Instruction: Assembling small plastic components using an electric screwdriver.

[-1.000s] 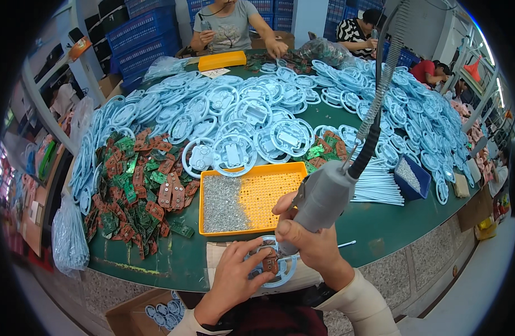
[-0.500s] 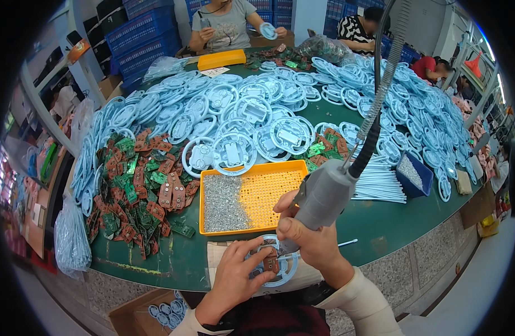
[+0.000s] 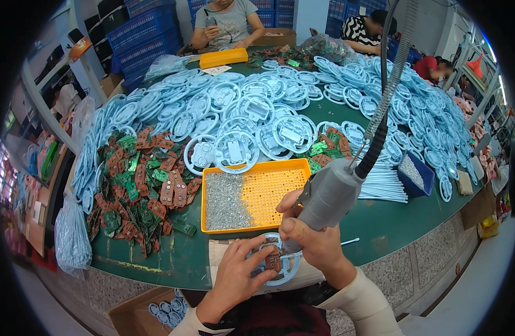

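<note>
Head view is showing the right hand [image 3: 319, 243] wrapping its grip round a grey power driver [image 3: 331, 196], its nose pointing down beside a brown board [image 3: 273, 260]. The left hand [image 3: 235, 274] is spreading its fingers over that board; whether they are pinching, I cannot tell. Board and blue ring frame [image 3: 295, 269] are lying at the surface's [image 3: 185, 263] near edge. Both hands are barely shifting from half a second ago, so work is continuing on the same piece.

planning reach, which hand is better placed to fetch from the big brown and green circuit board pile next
Probably the left hand: it is nearer that board pile and, though touching a flat brown circuit board, holds no tool; the right hand grips a grey cylindrical power tool.
</note>
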`<state>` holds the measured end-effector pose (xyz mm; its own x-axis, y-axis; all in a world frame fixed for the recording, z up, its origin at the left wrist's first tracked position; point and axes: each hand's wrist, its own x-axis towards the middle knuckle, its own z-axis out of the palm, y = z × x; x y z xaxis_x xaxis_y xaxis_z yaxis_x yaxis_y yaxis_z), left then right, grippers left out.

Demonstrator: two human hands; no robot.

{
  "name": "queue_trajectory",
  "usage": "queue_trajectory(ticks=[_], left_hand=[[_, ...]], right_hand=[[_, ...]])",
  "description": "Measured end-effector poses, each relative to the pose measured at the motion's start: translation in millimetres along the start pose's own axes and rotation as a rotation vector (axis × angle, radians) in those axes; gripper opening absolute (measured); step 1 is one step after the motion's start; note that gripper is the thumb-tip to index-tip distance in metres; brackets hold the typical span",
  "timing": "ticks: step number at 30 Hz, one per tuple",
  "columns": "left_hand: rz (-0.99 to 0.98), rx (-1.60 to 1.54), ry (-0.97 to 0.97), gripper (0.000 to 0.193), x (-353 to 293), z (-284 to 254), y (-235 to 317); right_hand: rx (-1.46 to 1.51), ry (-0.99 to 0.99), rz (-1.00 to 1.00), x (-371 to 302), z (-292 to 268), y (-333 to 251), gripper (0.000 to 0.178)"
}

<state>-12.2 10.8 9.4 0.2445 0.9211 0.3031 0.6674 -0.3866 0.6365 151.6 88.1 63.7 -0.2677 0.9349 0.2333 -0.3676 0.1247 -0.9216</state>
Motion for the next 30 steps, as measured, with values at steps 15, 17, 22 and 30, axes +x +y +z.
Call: queue_trajectory(ticks=[15,17,22,30], left_hand=[[0.001,-0.001,0.001,0.051,0.5,-0.9,1.5],[-0.007,-0.005,-0.006,0.051,0.4,-1.3,1.9],[0.011,-0.004,0.011,0.051,0.2,-0.4,0.4],[0.019,0.007,0.01,0.049,-0.8,0.8,-1.3]], right_hand=[[0.071,-0.001,0.149,6.5,0.0,-4.4,0.034],[0.067,-0.004,0.143,5.1,2.4,-6.7,0.033],[0.001,-0.005,0.033,-2.6,7.7,-3.4,0.028],[-0.082,-0.03,-0.014,-4.1,8.0,-5.8,0.03]])
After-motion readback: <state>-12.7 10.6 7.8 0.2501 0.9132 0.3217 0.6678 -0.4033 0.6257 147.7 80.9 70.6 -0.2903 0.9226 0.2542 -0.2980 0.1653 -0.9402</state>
